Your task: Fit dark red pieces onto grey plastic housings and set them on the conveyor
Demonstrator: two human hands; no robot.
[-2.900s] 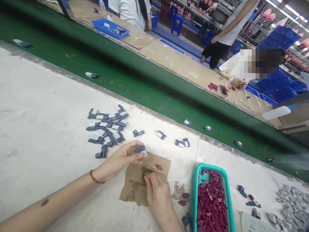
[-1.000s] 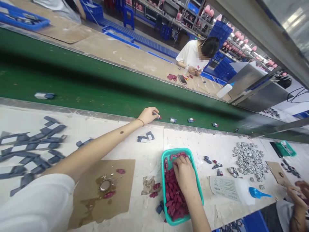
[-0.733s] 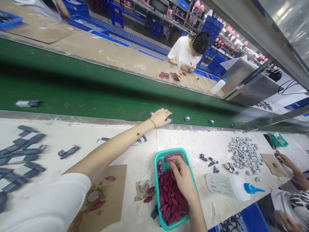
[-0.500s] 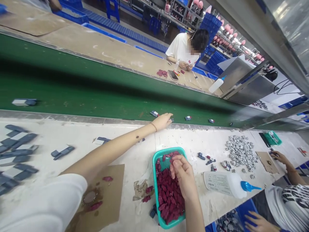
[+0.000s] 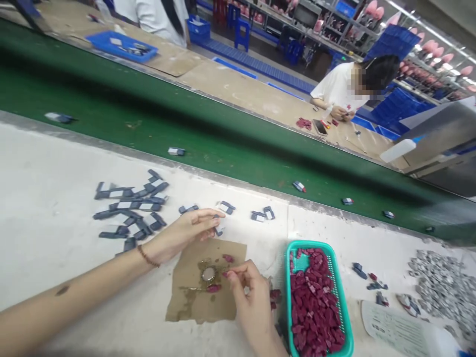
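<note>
My left hand (image 5: 188, 230) is closed on a small blue-grey and white plastic part (image 5: 218, 229), just above the far edge of a stained cardboard piece (image 5: 182, 297). Between thumb and forefinger, my right hand (image 5: 255, 297) pinches a small maroon piece (image 5: 225, 273) over the cardboard's right side. A small round dish (image 5: 208, 273) lies on the cardboard with two maroon pieces beside it. To the right of my right hand stands a green basket (image 5: 288, 297) full of maroon pieces (image 5: 316, 302).
Many blue-grey parts (image 5: 128, 203) lie left of the cardboard, and several more beyond it. A green belt (image 5: 230, 158) carrying spaced parts runs behind. A white bottle (image 5: 397, 325) and a pile of grey pieces (image 5: 442, 282) are at right. A co-worker (image 5: 334, 89) sits across the belt.
My left hand has come back from the belt's edge and now holds a blue-grey part. My right hand has moved from above the basket to the cardboard. The view has swung left.
</note>
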